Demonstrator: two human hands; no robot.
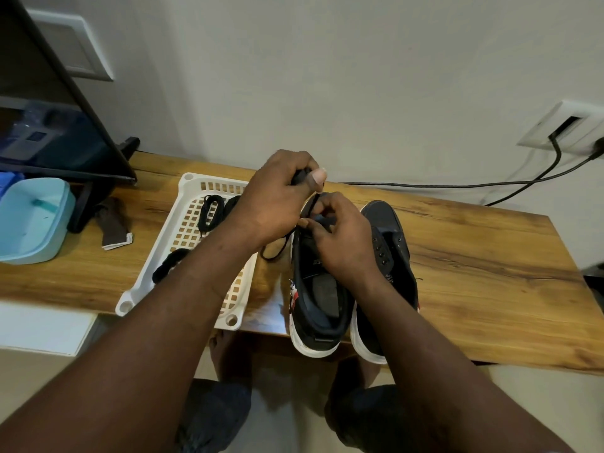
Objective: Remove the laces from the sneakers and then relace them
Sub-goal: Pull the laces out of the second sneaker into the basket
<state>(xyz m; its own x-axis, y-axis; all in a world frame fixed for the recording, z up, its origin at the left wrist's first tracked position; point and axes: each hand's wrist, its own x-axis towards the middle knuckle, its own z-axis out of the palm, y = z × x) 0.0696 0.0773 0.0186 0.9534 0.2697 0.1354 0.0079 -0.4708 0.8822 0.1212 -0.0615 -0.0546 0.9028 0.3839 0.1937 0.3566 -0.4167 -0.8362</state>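
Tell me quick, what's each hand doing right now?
Left hand: grips the black lace.
Right hand: pinches that lace over the sneaker beside the basket.

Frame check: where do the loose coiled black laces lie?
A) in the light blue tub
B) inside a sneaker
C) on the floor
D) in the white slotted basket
D: the coiled laces lie in the white basket, while the left hand and right hand hold a separate lace at a sneaker.
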